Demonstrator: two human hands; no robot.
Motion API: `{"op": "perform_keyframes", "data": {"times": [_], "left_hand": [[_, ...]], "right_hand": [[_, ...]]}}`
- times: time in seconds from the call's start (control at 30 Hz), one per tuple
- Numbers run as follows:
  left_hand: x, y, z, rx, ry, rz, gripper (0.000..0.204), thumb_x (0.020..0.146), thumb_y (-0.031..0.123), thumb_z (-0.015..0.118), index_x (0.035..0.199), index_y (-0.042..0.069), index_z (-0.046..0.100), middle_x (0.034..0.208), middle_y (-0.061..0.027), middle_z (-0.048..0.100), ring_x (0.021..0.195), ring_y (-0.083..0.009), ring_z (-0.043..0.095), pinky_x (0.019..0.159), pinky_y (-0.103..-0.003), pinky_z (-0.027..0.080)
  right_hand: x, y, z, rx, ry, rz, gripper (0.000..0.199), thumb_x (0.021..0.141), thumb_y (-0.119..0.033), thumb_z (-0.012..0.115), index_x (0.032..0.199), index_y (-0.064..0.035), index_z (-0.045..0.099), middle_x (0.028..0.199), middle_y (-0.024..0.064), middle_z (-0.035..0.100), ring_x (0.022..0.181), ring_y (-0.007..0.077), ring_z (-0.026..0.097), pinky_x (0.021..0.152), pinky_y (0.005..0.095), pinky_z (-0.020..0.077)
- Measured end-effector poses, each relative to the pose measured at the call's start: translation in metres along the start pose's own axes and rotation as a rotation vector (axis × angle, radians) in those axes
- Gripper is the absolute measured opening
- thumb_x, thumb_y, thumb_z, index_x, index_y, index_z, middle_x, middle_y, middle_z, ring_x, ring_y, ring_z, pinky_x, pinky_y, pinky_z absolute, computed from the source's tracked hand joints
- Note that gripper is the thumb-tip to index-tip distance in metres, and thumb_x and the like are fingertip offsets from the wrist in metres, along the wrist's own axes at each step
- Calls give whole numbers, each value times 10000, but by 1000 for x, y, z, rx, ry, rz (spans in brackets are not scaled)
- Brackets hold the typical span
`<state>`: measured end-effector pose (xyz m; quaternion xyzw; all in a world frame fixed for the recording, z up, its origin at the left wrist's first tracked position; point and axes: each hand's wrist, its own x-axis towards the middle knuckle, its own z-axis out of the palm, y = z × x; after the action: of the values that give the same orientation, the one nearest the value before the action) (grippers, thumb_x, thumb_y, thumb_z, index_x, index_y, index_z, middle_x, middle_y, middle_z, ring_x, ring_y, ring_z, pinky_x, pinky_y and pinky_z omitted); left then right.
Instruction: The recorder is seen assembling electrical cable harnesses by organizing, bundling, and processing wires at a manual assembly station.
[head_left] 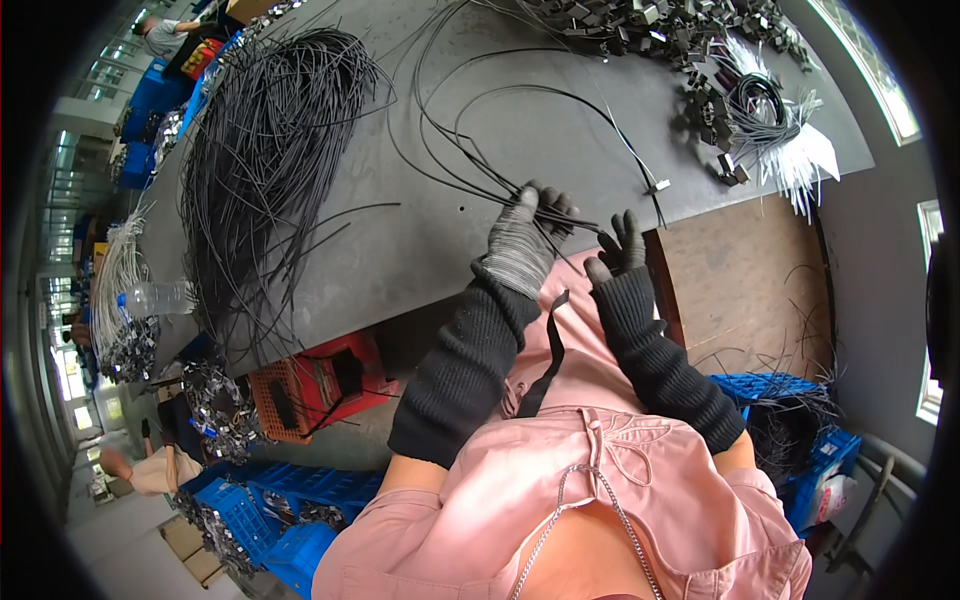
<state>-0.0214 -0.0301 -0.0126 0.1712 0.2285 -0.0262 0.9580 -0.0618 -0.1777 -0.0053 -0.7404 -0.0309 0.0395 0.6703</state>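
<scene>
Head view. Both hands gloved, forearms in black knitted sleeves, over the near edge of a dark grey table [560,130].

Left hand [525,235]: grey knit glove with dark fingertips, fingers curled shut around a bunch of thin black cables [470,150]. The bunch runs up and away from the fist and opens into wide loops lying flat on the table top.

Right hand [620,248]: dark glove, just beside the left, fingers partly raised and spread. One black strand passes from the left fist across to it; whether the fingertips actually pinch the strand cannot be told. A cable near this hand ends in a small pale connector [657,186] resting on the table.

Left part of the table: large heap of loose black cables [265,150], hanging over the near edge. Clear plastic bottle [160,297] lying beside it.

Far right of the table: pile of small dark metal parts [690,40], a coiled black cable [757,100], white strips [800,160].

Below the table: red crate [320,385], blue crates [270,500], a brown board [740,280] to the right. The person wears a pink garment [610,470].
</scene>
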Motion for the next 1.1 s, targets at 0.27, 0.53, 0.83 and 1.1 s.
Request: {"op": "perform_keyframes", "data": {"times": [0.27,0.53,0.83,1.1], "left_hand": [[4,13,-2,-77,-50,44,106,876,156,527,905,76,591,848,-59,619,852,-233,596,816,-423,494],[-8,-12,3,11,-121,-85,124,891,159,501,930,60,565,870,-79,601,878,-281,584,824,-448,495],[-8,-22,-7,-28,-1,-34,132,872,123,532,980,51,556,936,-115,606,903,-290,589,843,-447,492],[-10,-20,4,197,31,63,137,886,132,524,1000,62,552,966,-83,611,927,-224,579,859,-364,483]], "right_hand": [[-2,7,-32,-719,-335,-158,248,744,-120,611,980,-50,584,788,94,624,627,242,619,590,321,486],[33,4,-17,-937,-444,-456,181,762,-138,586,903,-26,593,711,74,615,641,206,607,546,299,466],[29,20,9,885,1,265,580,937,-387,378,1386,-64,205,1377,145,295,1262,221,306,1045,333,239],[46,12,22,985,295,296,652,895,-481,413,1394,-123,195,1366,101,302,1229,231,334,1034,370,254]]}}
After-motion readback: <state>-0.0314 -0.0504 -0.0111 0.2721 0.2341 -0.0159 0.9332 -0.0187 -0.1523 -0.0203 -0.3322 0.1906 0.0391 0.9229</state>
